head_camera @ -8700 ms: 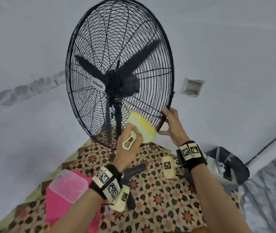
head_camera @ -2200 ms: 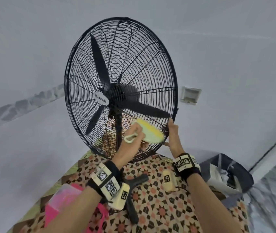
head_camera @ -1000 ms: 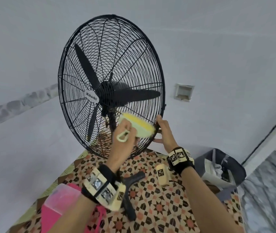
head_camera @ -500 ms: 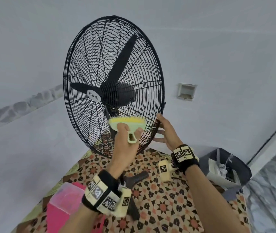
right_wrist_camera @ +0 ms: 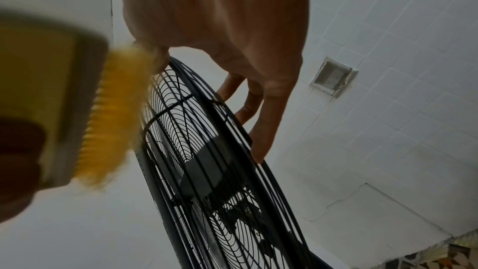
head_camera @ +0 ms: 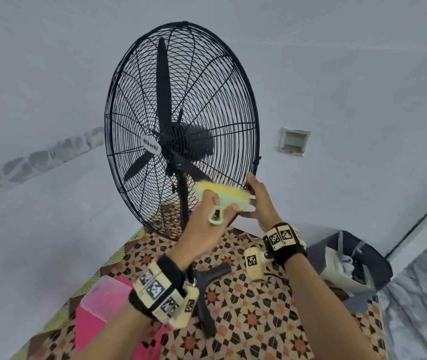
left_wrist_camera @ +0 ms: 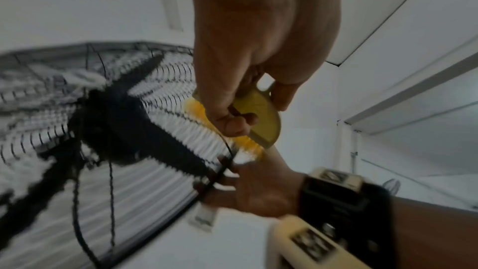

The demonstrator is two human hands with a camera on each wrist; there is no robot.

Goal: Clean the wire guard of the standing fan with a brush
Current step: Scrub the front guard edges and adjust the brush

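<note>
1. Fingers of the left hand [head_camera: 208,222] are wrapped round the pale green handle of the brush [head_camera: 222,194], thumb on top, the loop at the handle's end sticking out below the knuckles.
2. Yellow bristles are turned toward the wire guard [head_camera: 181,100] and are pressed against its lower right part, just inside the rim; in the left wrist view the bristles are seen splayed on the wires.
3. Over on the right, the right hand [head_camera: 260,201] is laid on the guard's outer rim with its fingers [right_wrist_camera: 264,130] straight and spread; nothing is clasped, and the rim is only touched from behind and from the side.
4. Brush and right hand are found just beside each other, the brush head's far end almost against the right palm.
5. Inside the guard three black blades [head_camera: 163,81] are seen, one pointing straight up, with a white brand badge [head_camera: 150,145] at the hub.
6. Below, the standing fan's pole [head_camera: 183,196] is planted on a patterned mat [head_camera: 246,315], with a black base leg [head_camera: 207,275] stretched out near the wrists.
7. Near left, a pink box with a clear lid [head_camera: 103,300] is set on the mat.
8. Far right, a dark bin [head_camera: 363,258] with a white bag in it is parked against the pale wall, and a small white wall socket [head_camera: 294,141] is mounted above it.
</note>
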